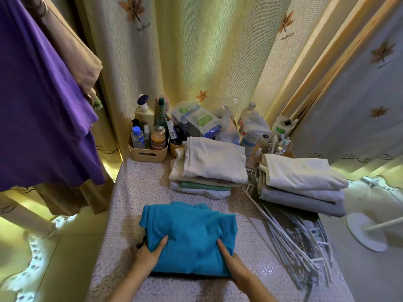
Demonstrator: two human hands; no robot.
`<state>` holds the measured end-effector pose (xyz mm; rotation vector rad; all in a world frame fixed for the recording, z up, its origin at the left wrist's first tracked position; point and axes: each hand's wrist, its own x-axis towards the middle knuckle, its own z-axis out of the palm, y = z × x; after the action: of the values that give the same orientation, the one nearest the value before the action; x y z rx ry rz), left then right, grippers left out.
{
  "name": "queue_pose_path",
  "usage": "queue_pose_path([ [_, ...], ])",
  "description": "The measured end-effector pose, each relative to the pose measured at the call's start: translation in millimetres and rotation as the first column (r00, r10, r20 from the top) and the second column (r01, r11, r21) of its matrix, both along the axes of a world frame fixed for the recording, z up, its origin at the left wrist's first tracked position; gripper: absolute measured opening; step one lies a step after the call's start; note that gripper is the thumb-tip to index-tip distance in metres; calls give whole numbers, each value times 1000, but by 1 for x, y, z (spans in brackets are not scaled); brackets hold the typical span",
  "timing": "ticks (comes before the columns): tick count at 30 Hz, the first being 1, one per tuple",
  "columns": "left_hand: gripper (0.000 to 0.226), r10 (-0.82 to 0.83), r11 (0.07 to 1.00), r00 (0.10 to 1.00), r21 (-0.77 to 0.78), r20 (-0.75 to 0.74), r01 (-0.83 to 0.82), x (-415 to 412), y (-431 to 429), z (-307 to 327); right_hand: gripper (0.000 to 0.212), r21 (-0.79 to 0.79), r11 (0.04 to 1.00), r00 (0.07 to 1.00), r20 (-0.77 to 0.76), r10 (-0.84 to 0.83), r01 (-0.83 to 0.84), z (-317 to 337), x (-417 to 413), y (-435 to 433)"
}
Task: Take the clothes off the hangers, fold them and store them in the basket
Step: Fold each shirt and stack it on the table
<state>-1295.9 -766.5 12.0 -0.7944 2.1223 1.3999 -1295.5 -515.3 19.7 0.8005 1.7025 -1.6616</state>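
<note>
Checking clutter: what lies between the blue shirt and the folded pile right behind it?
Only bare lace tablecloth separates blue shirt and pile, head view.

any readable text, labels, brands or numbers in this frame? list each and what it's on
None can be read.
Stitched script on the curtain: too blurred.
Bottle labels in the beige tray: too small.
Barcode sticker beside the tray: digits unreadable.

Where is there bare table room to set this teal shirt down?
Bare lace cloth lies back left, bordered by the beige tub, the middle stack and the teal shirt, which the left hand and right hand grip. The right is crowded: hangers under the second stack.
</note>
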Motion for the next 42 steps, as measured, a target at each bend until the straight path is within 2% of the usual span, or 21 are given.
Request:
queue_pose_path([
  [3,70,19,992,1000,121,-4,-19,-1,2,-2,69,49,999,993,-122,0,6,0,3,-2],
  [5,65,51,989,997,139,-50,-44,0,5,-1,72,61,998,985,-173,-22,33,1,6,-5],
  [8,76,150,984,979,119,-136,-134,3,6,5,78,113,991,973,-224,-45,72,2,10,-10],
  [11,85,107,991,968,97,-225,-87,8,5,11,78,155,985,963,-268,-34,78,7,12,-10],
  [17,77,61,998,932,51,-359,-45,15,-8,24,67,208,976,922,-386,31,55,30,2,-14],
  [20,79,145,989,902,46,-408,-138,32,-21,34,57,191,981,908,-406,101,-23,41,-3,-23],
  [23,96,267,957,829,37,-492,-287,62,-32,43,47,161,976,890,-408,202,-148,44,-9,-41],
  [25,90,369,913,777,43,-510,-405,89,-38,44,45,130,957,862,-417,289,-258,45,-13,-56],
  [27,80,470,853,737,32,-485,-522,120,-39,44,48,86,916,819,-421,389,-391,47,-14,-71],
  [29,84,568,781,678,47,-466,-622,155,-33,44,49,49,849,748,-448,490,-527,50,-10,-85],
  [31,80,660,695,575,104,-484,-711,192,-19,51,52,25,758,657,-481,580,-652,55,-2,-93],
  [34,65,756,545,396,166,-522,-822,254,20,64,53,3,574,486,-528,696,-819,69,24,-104],
  [37,65,825,343,199,187,-529,-921,322,70,69,53,5,383,320,-539,779,-924,75,67,-113],
  [39,67,855,173,65,165,-514,-971,366,105,72,52,47,247,181,-547,817,-968,74,105,-119],
  [42,69,851,-97,-148,126,-504,-987,430,158,74,38,80,29,-18,-528,849,-996,68,174,-126],
])
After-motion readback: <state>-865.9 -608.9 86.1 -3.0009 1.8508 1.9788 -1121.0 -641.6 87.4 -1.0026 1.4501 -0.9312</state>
